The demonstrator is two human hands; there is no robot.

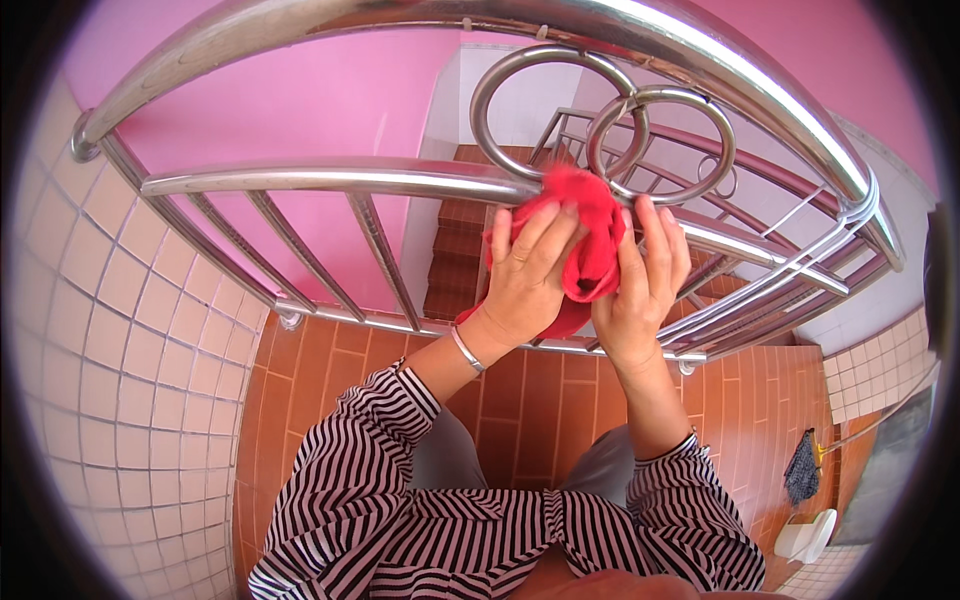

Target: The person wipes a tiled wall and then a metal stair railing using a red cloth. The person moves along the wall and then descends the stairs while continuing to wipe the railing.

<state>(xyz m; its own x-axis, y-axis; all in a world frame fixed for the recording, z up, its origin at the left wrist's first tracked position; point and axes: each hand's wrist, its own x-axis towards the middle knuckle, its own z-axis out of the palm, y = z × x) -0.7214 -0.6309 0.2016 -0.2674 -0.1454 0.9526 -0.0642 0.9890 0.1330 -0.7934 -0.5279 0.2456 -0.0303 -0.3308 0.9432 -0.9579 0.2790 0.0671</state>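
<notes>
Bunched over the middle rail (322,178) of a stainless steel railing is a red cloth (592,262). My left hand (529,270) lies on the cloth's left side with its fingers pressed into the folds. At the cloth's right side, my right hand (641,285) grips its edge, some fingers extended upward near the rail. Two interlocking steel rings (486,112) rise just above the cloth, between the middle rail and the thick top handrail (300,30). The cloth hides part of the middle rail, and its top edge is blurred.
Behind the railing, brown tiled stairs (456,259) descend beside a pink wall (300,105). White cords (795,259) are tied around the railing at right. A mop (802,469) and a white bucket (806,534) stand on the brown tiled floor (502,390). A tiled wall (135,337) borders the left.
</notes>
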